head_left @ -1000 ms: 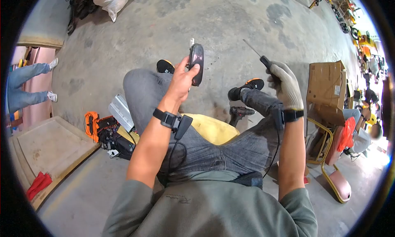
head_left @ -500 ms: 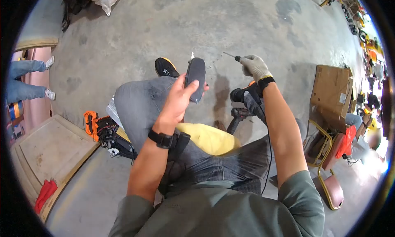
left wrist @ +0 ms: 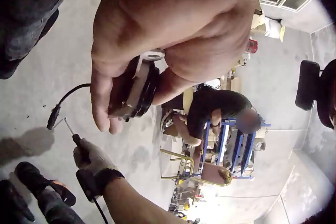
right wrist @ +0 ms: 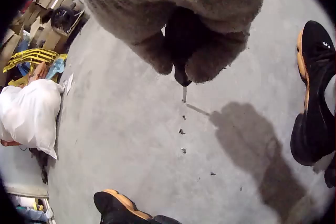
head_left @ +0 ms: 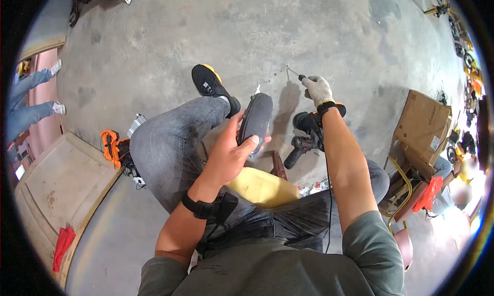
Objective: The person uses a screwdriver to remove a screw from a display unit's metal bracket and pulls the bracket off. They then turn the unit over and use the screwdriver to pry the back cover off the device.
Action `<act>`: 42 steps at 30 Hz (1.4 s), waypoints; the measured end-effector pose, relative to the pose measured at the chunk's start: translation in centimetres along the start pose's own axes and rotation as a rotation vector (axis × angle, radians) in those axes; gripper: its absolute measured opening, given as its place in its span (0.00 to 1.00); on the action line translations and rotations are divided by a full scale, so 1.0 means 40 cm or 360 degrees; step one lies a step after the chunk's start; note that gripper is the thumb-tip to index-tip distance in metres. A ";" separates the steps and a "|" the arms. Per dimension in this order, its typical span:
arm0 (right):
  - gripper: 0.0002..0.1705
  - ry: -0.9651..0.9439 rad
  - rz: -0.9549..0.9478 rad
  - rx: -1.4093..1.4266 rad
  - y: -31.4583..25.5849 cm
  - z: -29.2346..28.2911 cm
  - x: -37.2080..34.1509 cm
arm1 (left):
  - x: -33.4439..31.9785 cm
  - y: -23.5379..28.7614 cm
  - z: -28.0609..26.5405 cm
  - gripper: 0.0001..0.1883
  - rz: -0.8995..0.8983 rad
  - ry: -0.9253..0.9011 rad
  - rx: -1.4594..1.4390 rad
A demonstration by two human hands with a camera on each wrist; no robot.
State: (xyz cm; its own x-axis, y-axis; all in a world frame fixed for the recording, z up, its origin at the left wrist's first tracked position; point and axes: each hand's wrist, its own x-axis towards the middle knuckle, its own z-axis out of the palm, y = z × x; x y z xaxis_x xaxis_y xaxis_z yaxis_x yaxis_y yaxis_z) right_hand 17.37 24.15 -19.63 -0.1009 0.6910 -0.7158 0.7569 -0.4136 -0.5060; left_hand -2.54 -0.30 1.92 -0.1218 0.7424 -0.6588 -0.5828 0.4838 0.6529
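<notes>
Over the floor [head_left: 170, 39]: dark case [head_left: 257, 120], screwdriver [head_left: 301, 77]

Your left hand [head_left: 229, 154] clamps its fingers on the case between your legs; your gloved right hand [head_left: 318, 90] clamps its fingers round the screwdriver, tip near small bits [right wrist: 181, 131].

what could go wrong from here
The screwdriver in the gloved right hand might scatter the small loose bits near its tip. A shoe could kick them if a foot shifts. The dark oval casing, held by the left hand alone, might slip and drop.
</notes>
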 end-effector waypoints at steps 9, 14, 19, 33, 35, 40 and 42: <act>0.30 -0.0007 0.0027 0.0039 0.025 0.004 0.023 | 0.002 0.003 -0.007 0.23 0.0075 -0.0086 0.0013; 0.28 -0.0056 0.0027 0.0147 0.019 -0.027 -0.008 | 0.010 0.007 0.002 0.11 0.0076 -0.0039 0.0189; 0.25 -0.0188 -0.0128 0.0544 -0.065 -0.130 -0.220 | 0.020 -0.012 0.000 0.11 0.0122 -0.0028 0.0247; 0.18 -0.0352 -0.0332 0.0936 -0.058 -0.297 -0.793 | 0.034 -0.072 0.015 0.17 0.0165 -0.0022 0.0279; 0.18 -0.0345 -0.0401 0.1012 -0.018 -0.282 -0.797 | 0.035 -0.072 0.011 0.16 0.0122 -0.0130 0.0284; 0.18 -0.0330 -0.0331 0.0973 0.020 -0.261 -0.825 | 0.032 -0.071 0.006 0.15 0.0142 -0.0215 0.0326; 0.18 -0.0322 -0.0342 0.0982 0.022 -0.255 -0.830 | 0.033 -0.072 0.004 0.14 0.0121 -0.0271 0.0362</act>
State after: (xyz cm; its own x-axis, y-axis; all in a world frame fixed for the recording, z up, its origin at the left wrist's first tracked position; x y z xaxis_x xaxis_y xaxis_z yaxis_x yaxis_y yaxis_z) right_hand 27.97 6.91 8.60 -0.3717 0.6962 -0.6141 0.2061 -0.5831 -0.7858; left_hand -0.90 -0.64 -0.76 -0.0104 0.8382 -0.5452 -0.3796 0.5011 0.7777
